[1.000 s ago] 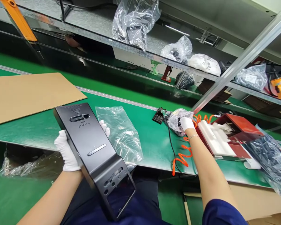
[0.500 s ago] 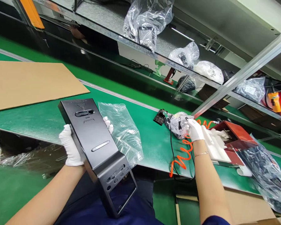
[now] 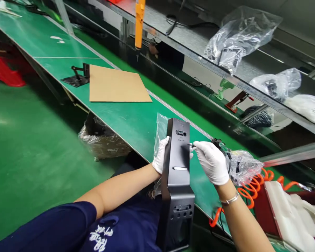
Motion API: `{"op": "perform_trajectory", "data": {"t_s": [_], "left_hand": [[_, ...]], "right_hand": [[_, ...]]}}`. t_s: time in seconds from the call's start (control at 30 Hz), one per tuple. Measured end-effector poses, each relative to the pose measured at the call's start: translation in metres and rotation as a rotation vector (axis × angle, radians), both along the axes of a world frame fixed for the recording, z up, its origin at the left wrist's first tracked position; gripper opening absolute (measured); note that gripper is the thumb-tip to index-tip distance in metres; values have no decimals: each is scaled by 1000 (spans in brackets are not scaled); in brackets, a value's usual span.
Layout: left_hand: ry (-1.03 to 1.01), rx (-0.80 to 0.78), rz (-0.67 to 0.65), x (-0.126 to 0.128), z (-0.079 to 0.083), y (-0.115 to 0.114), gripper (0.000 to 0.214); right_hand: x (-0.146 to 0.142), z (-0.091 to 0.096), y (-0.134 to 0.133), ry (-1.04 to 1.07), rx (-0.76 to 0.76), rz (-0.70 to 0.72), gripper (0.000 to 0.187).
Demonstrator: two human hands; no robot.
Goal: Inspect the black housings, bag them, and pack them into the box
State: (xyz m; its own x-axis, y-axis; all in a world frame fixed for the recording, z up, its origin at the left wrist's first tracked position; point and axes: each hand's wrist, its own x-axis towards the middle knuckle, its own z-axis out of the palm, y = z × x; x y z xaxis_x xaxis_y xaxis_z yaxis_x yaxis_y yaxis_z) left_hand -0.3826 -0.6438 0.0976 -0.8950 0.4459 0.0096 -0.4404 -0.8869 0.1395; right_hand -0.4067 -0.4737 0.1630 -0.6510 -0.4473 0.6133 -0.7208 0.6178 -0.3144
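A long black plastic housing with slots, round holes and a rectangular opening at its lower end stands tilted before me. My gloved left hand grips it from behind, thumb side at its left edge and fingertips showing past the right. My gloved right hand is at the housing's right side, thumb and fingers pinching a small thin black part. That part reaches the housing's upper face; contact cannot be made out. Behind the housing lies a clear plastic bag on the green bench.
A cardboard sheet and a black stand lie up the bench. To the right are a clear bag of parts, a coiled orange hose and white foam sheets. An orange power screwdriver hangs overhead.
My right hand has come from the clear bag of parts to the housing, now with a small black part between its fingers. The housing has turned more upright. The view has swung left.
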Motion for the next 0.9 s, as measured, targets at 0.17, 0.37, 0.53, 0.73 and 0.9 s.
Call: {"op": "perform_trajectory", "data": {"t_s": [0.17, 0.37, 0.53, 0.73, 0.9], "left_hand": [[-47, 33, 66, 4, -2, -4, 59], [-99, 51, 98, 0, -16, -13, 51], [-72, 35, 41, 0, -17, -18, 62], [-104, -1, 67, 9, -9, -16, 58], [-150, 12, 185, 19, 0, -12, 40]], "right_hand": [[-11, -9, -24, -383, -257, -146, 32], [-15, -10, -42, -847, -673, -138, 44], [-25, -9, -47, -823, -657, -168, 46], [-27, -7, -43, 102, 15, -195, 31], [-14, -5, -46, 563, 362, -111, 23]]}}
